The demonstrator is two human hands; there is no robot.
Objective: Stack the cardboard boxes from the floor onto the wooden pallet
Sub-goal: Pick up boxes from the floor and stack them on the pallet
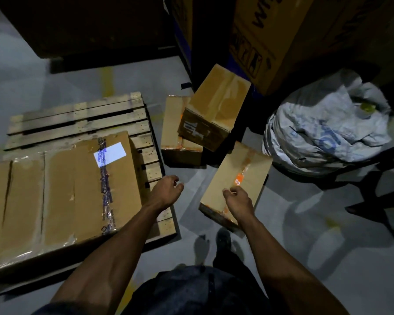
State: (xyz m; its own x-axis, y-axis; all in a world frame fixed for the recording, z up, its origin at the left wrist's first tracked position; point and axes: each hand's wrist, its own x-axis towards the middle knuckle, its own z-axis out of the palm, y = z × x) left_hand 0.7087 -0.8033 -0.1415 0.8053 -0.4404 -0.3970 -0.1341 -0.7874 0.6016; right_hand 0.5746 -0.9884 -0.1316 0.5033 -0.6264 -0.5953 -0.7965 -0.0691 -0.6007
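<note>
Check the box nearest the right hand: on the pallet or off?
Off. The nearest box lies on the grey floor, right of the pallet.

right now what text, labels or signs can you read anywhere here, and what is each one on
"Wh": start of a big dark word, cut off by the frame, on the tall carton at the back.
Handling pictograms, no words, low on that same carton.
White label on the large flat box on the pallet: print too blurred to read.
Orange sticker on the nearest floor box: too small.
Blue print on the white sack: crumpled, illegible.
</note>
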